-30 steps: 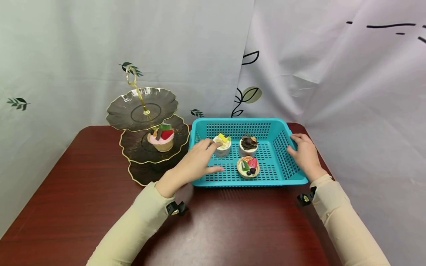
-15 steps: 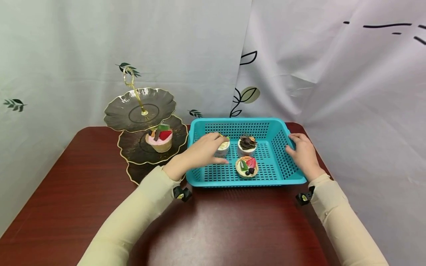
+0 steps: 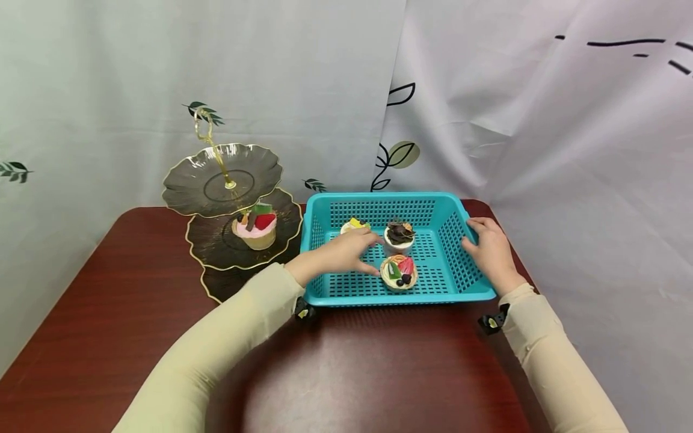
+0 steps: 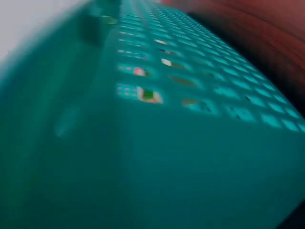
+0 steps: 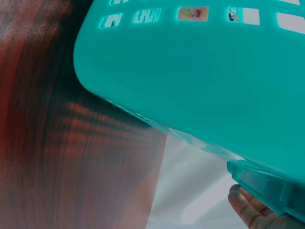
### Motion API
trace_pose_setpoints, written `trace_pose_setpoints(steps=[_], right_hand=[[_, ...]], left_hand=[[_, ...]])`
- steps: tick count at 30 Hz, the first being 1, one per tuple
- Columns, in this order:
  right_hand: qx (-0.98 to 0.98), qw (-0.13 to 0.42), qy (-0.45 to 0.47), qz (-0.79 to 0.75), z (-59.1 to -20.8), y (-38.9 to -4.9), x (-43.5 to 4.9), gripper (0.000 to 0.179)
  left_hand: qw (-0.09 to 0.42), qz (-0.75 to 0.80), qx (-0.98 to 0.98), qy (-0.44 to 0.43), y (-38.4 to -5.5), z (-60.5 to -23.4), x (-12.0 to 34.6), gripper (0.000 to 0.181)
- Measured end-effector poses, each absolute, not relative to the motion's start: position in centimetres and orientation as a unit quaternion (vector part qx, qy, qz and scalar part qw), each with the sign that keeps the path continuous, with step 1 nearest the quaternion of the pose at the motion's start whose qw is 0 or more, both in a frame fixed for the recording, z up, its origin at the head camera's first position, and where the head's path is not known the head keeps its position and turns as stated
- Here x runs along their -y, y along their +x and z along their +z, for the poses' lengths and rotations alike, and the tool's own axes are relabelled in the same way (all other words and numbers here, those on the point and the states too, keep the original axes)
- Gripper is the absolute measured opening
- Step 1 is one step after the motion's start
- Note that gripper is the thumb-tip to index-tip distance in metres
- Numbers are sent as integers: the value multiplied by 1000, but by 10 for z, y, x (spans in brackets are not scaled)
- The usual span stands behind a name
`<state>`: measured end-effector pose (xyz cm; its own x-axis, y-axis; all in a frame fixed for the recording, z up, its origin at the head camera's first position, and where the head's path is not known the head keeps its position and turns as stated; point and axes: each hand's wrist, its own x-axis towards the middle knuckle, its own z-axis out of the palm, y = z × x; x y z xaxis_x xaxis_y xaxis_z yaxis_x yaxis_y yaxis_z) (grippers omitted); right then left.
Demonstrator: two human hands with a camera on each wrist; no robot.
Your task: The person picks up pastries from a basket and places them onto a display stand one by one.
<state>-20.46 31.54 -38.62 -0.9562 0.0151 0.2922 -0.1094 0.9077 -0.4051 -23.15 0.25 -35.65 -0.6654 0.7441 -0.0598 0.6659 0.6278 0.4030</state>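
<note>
In the head view my left hand (image 3: 349,251) reaches over the near left part of a turquoise plastic basket (image 3: 397,299). Its thumb and fingers are spread beside a fruit tart (image 3: 398,273) topped with strawberry, kiwi and dark berries; whether they touch it I cannot tell. Just behind is a chocolate-topped dessert cup (image 3: 399,236). A cup with yellow topping (image 3: 354,225) is partly hidden by that hand. My right hand (image 3: 494,252) grips the basket's right rim, thumb on the inner side. The right wrist view shows its fingers (image 5: 252,210) at the rim.
A tiered stand with dark scalloped plates (image 3: 222,180) and a gold handle stands left of the basket. A pink-topped cupcake (image 3: 257,233) sits on a lower plate. The dark red table (image 3: 368,373) meets a printed curtain (image 3: 303,90) behind.
My left hand has moved right, from over the yellow-topped cup to beside the fruit tart. My right hand stays on the basket rim. The view has shifted slightly.
</note>
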Motion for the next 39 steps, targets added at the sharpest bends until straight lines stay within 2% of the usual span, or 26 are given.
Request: trace_pose_setpoints(steps=[18, 29, 39], right_hand=[[963, 155, 24, 219, -384, -203, -317, 48], [963, 147, 26, 225, -387, -203, -315, 49], [963, 145, 19, 228, -386, -203, -314, 49]], left_hand=[[126, 217, -902, 352, -233, -381, -24, 68], [128, 166, -921, 329, -225, -384, -35, 77], [168, 205, -900, 346, -232, -391, -38, 76]])
